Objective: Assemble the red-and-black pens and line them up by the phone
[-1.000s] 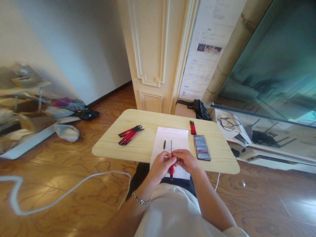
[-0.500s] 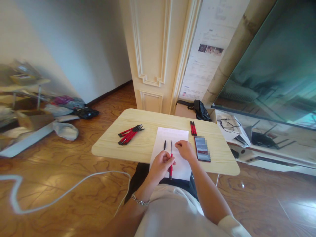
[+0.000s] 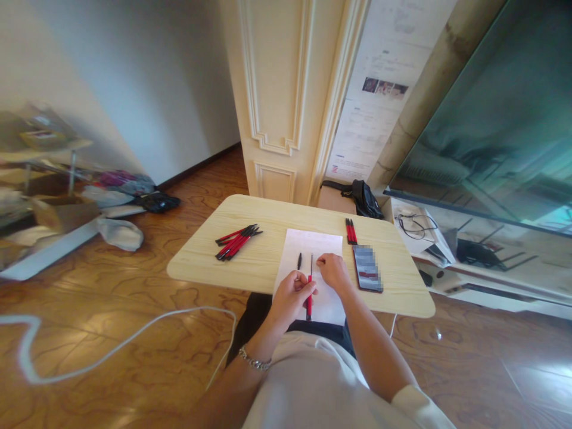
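Right-hand fingers have parted from the red barrel (image 3: 309, 307) since the first frame; the right hand (image 3: 333, 269) now hovers just beside the refill (image 3: 311, 262), over the paper (image 3: 308, 236). Its fingertips are drawn together, but whether they pinch some small part cannot be told. The left hand (image 3: 290, 295) grasps the barrel between thumb and fingers, above the near part of the sheet, its long axis pointing away from the body. The refill lies in line with the barrel's far end; whether it enters it is unclear. A black tip (image 3: 300, 260) lies apart on the paper, left of the refill. Red pens (image 3: 238, 242) lie at the table's left, with a smaller group at the right beyond the phone (image 3: 367, 268).

The step appears to be work on the refill. Good practice: steady the barrel with the left hand, handle the refill lightly along the barrel's axis without bending it, and keep loose parts on the sheet.
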Tool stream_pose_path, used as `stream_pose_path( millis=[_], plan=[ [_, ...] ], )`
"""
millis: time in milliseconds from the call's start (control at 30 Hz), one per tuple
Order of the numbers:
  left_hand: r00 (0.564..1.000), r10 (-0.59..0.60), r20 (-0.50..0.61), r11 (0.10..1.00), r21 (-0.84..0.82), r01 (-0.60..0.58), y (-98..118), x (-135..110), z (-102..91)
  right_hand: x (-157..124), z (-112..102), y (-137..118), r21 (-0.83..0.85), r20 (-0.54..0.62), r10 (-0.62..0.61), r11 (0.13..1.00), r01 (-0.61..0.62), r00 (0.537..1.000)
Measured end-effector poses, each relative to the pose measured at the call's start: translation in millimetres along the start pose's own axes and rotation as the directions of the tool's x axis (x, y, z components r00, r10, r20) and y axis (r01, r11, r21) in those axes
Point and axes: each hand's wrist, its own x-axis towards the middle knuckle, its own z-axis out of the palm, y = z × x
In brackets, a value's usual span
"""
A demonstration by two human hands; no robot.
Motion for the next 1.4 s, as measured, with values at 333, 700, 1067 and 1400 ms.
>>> stream_pose_path(
  millis=[333, 700, 1067, 1400],
  plan=[
    [0.997, 0.055, -0.053, 0.998, 0.002, -0.055, 0.5, 0.9, 0.4, -23.4, -24.3, -0.8, 0.497, -0.145, 0.018, 0.866, 0.057, 0.989],
    [0.969, 0.168, -0.182, 0.982, 0.114, -0.149, -0.1, 8.4, 2.8, -80.2, -27.9, -21.6, 0.713, 0.048, -0.072, 0.701, 0.017, 0.996],
    [0.974, 0.161, -0.156, 0.981, 0.135, -0.141, -1.0, 9.8, 3.4, -80.5, -22.5, -26.3, 0.701, 0.040, -0.053, 0.713, 0.010, 0.998],
    [0.983, 0.070, -0.171, 0.995, 0.084, -0.056, 3.6, 8.1, 5.1, -59.7, -30.3, -6.8, 0.672, -0.046, -0.025, 0.739, 0.050, 0.999]
  ],
)
